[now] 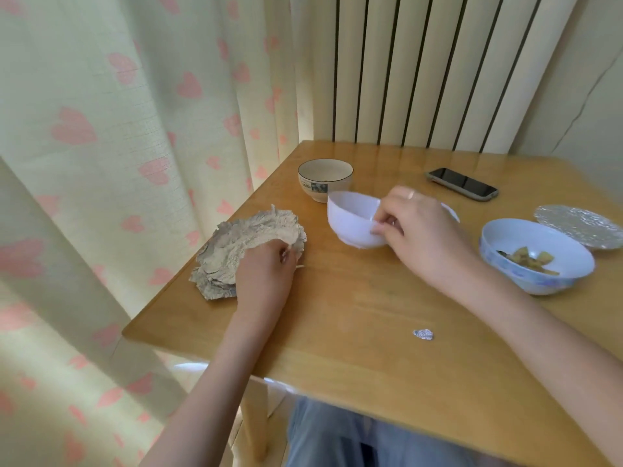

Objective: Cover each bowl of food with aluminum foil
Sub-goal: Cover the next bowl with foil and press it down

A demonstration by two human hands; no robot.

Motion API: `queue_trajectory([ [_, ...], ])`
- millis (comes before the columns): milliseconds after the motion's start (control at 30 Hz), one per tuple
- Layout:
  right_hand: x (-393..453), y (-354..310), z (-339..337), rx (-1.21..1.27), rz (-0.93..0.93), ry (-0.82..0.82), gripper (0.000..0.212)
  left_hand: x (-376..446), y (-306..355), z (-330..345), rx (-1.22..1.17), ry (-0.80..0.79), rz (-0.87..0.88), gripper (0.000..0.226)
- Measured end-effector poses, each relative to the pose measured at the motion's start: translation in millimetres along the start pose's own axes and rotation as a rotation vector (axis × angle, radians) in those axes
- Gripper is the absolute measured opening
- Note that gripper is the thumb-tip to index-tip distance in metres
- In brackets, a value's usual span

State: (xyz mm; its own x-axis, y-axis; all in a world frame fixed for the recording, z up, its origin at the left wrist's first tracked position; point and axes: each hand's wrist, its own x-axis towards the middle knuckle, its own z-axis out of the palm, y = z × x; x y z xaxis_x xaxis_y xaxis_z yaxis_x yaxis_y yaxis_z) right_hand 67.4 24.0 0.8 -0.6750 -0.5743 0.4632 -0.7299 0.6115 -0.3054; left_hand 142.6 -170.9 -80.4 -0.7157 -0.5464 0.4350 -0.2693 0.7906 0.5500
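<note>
**Foil in one hand, bowl in the other: watch the tear and the tip**

Nearest you on the wooden table (354,332) lies a small crumpled foil scrap (423,334), apart from everything else; leave it, it covers nothing.

Next out, your left hand (266,274) has its fingers curled onto the near edge of the crumpled foil sheet (242,244), which sits at the table's left edge, partly overhanging. That sheet is already heavily creased. Pull it up sharply and I judge it may rip along a crease, or slide off the edge toward the curtain (101,163).

Your right hand (414,227) pinches the near rim of the white bowl (354,220), fingers hooked over the lip. The bowl looks tilted toward you, so whatever is inside, hidden from here, could spill if you drag it by the rim.

To the right, the blue-patterned bowl (536,257) holds yellowish food pieces and stands uncovered; your right forearm passes close beside it, so a wide sweep could knock it. Just behind it sits a foil-covered dish (583,230), seemingly done.

Farther back, the small printed bowl (325,178) is uncovered too, and a phone (462,183) lies well clear.
</note>
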Motion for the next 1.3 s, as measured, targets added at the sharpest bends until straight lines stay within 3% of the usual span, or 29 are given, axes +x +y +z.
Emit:
queue_trajectory([
  [133, -55.4, -9.8, -2.0, -0.038, 0.006, -0.096, 0.011, -9.1, 2.2, -27.9, -0.371, 0.309, -0.11, 0.021],
  [233, -84.8, -14.4, -1.6, -0.156, -0.041, -0.133, 0.014, -3.3, -3.3, -49.6, -0.561, 0.422, -0.159, 0.015],
  [367, -102.7, -16.4, 5.6, -0.218, -0.119, -0.138, 0.009, 11.7, -17.1, -59.8, -0.79, 0.34, -0.341, 0.02],
  [433, -105.7, -17.6, 5.7, -0.213, -0.134, -0.102, 0.017, 11.9, -21.1, -59.0, -0.82, 0.264, -0.382, 0.021],
  [533, -105.0, -19.3, 3.3, -0.207, -0.145, -0.121, 0.009, 3.5, -19.1, -56.2, -0.785, 0.198, -0.34, 0.013],
  [700, -103.5, -16.5, -0.1, -0.158, -0.063, -0.157, 0.019, -7.8, -10.3, -50.4, -0.662, 0.067, -0.198, 0.012],
  [900, -102.7, -16.8, 0.3, -0.129, -0.03, -0.136, 0.013, -1.7, -12.4, -51.5, -0.677, 0.142, -0.273, 0.008],
  [1067, -95.7, -17.5, -0.6, -0.06, 0.031, -0.104, 0.015, 1.3, -18.0, -60.2, -0.693, 0.313, -0.239, 0.007],
  [1200, -79.9, -26.1, 4.6, 0.172, 0.026, 0.088, 0.014, 2.5, -13.3, -68.5, -0.814, 0.387, -0.254, 0.011],
  [1300, -51.3, -40.1, 9.8, 0.464, 0.06, 0.116, 0.028, 5.5, -6.9, -73.2, -0.99, 0.351, -0.324, 0.008],
])
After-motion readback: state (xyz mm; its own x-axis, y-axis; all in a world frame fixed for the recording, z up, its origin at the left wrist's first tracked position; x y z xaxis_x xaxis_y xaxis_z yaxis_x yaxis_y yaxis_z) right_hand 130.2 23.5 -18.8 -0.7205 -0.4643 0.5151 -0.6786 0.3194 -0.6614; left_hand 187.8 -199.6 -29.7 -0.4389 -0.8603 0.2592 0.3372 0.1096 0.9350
